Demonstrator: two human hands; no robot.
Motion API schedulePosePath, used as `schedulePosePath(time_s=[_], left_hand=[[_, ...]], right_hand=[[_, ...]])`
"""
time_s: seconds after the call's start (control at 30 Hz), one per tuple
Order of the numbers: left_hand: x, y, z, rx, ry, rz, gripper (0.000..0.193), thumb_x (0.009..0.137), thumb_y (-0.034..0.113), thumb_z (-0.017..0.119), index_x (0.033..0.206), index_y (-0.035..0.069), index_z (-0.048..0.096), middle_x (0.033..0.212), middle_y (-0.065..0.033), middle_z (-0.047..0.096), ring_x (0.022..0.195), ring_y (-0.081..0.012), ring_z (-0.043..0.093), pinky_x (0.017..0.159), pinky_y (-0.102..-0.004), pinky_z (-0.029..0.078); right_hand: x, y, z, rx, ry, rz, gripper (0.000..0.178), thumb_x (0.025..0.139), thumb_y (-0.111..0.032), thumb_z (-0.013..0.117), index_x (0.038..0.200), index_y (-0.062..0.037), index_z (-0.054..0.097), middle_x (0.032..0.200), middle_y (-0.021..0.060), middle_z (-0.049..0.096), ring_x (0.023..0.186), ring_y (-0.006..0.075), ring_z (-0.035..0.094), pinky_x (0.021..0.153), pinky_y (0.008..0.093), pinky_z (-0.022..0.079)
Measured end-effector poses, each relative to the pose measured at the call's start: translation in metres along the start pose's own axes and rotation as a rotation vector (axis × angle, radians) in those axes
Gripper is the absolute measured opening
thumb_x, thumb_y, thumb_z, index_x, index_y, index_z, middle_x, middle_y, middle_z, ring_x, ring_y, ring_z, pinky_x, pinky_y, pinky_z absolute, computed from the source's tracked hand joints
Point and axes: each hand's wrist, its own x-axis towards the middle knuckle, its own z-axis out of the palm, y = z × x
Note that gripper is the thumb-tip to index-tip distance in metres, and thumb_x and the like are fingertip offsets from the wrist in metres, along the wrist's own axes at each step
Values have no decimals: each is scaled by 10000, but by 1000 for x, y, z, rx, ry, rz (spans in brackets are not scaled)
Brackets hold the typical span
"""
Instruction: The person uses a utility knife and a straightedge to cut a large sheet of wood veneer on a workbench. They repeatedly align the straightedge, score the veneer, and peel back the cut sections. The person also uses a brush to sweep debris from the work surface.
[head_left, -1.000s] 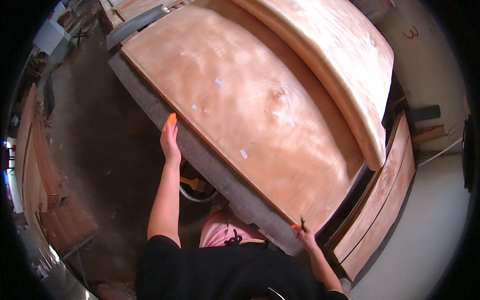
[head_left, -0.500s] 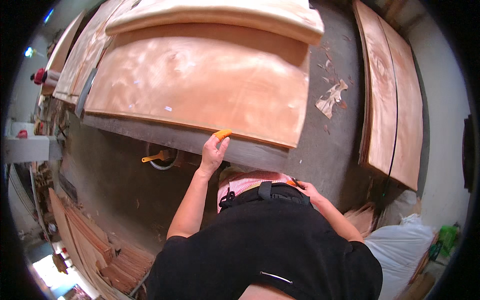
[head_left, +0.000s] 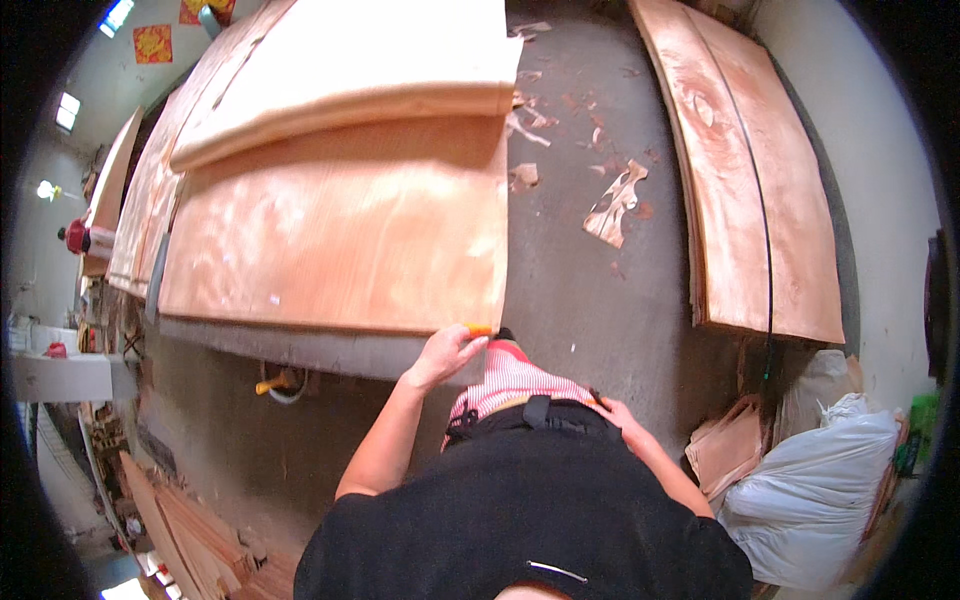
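Observation:
A broad sheet of wood veneer [head_left: 330,240] covers the bench, its top layer curled back into a wide roll [head_left: 340,120] toward the far side. My left hand [head_left: 445,357] is at the near right corner of the sheet, an orange cover on its outstretched finger. That finger touches the edge, and the thumb stands a little apart below it. By my right hip, my right hand [head_left: 625,425] is closed round a slim dark object [head_left: 598,398]; its kind is too small to make out, and most of its fingers are turned from view.
A strapped veneer stack [head_left: 750,190] stands on the right. Torn scraps [head_left: 615,205] litter the grey floor between. White sacks [head_left: 815,490] lie at lower right, and a yellow-handled brush [head_left: 277,382] is below the bench. A distant person in red [head_left: 75,236] is at far left.
I have shifted right along the bench, so the sheet sits farther left in view. My left hand has moved along its near edge to the right corner. The right hand stays by my hip.

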Motion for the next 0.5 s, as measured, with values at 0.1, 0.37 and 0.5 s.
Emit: schedulePosePath(time_s=[0.1,0.37,0.5], left_hand=[[43,-12,-1,-61,125,46,264,834,213,541,1000,17,602,953,-136,618,892,-233,583,801,-303,437],[199,-32,-34,-193,292,68,247,810,215,569,985,47,610,904,-146,609,873,-274,576,782,-326,450],[286,10,-88,12,443,278,285,780,223,597,1015,62,590,971,-139,586,904,-271,561,788,-333,450]], right_hand=[[19,14,-21,71,40,98,423,806,-359,580,1010,12,574,900,51,608,836,119,528,756,277,429],[31,-54,-112,419,152,327,287,763,-193,656,959,5,584,828,15,581,764,93,514,700,242,417],[76,-15,-152,326,187,255,321,775,-246,633,990,-11,587,858,45,607,786,117,547,721,259,428]])
